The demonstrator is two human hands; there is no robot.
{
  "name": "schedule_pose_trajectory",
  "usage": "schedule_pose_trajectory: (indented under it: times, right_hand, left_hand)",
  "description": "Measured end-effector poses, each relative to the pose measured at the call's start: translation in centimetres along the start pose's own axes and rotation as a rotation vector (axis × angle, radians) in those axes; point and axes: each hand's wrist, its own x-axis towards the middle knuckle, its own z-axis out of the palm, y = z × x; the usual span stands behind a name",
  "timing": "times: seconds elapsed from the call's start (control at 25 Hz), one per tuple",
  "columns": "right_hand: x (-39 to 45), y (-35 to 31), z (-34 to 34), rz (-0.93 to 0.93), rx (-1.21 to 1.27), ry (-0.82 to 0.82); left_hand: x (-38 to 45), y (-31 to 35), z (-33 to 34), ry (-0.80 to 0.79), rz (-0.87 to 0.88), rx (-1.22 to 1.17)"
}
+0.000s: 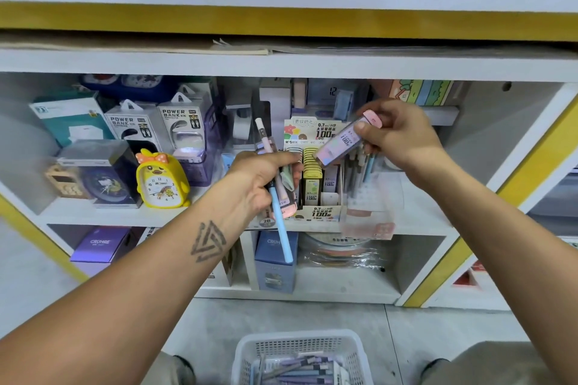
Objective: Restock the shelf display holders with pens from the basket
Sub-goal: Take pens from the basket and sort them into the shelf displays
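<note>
Both hands are busy at mid-frame in front of the shelf. Left hand (266, 178) is clenched round a bundle: a blue pen (281, 225) slanting down to the lower centre, a pink-and-white pen (262, 134) sticking up out of the fist, and what look like a few flat lead cases. Right hand (397, 134) pinches a single pastel lead case (341, 144) by its pink-capped end, tilted over the cardboard display holder (316, 184) just below it.

Risks, as I judge them: the left fist holds too many thin things at once, so a loosened finger could let the blue pen slide out and drop toward the floor. The lead case is held only at one end and could twist on the way into a slot. The holder's rows of yellow and white cases look tightly packed, so a skewed entry may jam or push the light box back.

Room is tight: a clear holder of pens (364, 166) stands just right of the box, the yellow duck clock (161, 180) to its left, and the shelf edge runs overhead. Bottom centre, the white basket (300, 350) holds more pens, with open floor around it.
</note>
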Motion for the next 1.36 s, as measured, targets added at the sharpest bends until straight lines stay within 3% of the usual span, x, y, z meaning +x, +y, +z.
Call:
schedule_pose_trajectory:
  times: [0.2,0.52,0.56,0.64,0.72,0.8,0.96,1.12,1.28,1.36]
  right_hand:
    - [-0.8,1.0,1.3,-0.188,-0.604,-0.209]
    - [-1.5,2.1,4.1,-0.428,-0.97,-0.2]
    - [-1.3,2.1,4.2,-0.418,-0.921,-0.176]
    - [-1.3,1.2,4.4,-0.24,-0.576,-0.155]
    - [-1.6,0.4,4.5,0.031,-0.147,-0.246]
    - [-2.1,0.0,4.4,0.154,0.058,-0.368]
    - [-2.8,0.0,3.9,0.204,0.229,-0.466]
    - [-2.6,-0.1,2.9,0.255,0.301,-0.379]
    - [-1.5,0.0,1.7,0.313,0.572,-0.211]
    - [-1.4,0.0,1.6,0.282,0.548,-0.207]
  left_hand:
    - [0.4,-0.3,0.4,-0.037,-0.028,-0.045]
    - [0.5,-0.9,0.8,-0.079,-0.031,-0.044]
    - [0.5,-0.8,0.8,-0.081,-0.023,-0.045]
    - [0.4,-0.8,0.8,-0.075,-0.002,-0.049]
    - [0.4,-0.8,1.0,-0.065,0.02,-0.056]
    - [0.4,-0.9,1.3,-0.067,0.021,-0.093]
    - [0.2,-1.4,2.3,-0.123,-0.02,-0.089]
    - [0.1,-1.6,2.8,-0.161,-0.047,-0.086]
    - [0.2,-0.7,2.1,-0.184,-0.07,-0.073]
    - [0.3,-0.2,1.4,-0.167,-0.053,-0.068]
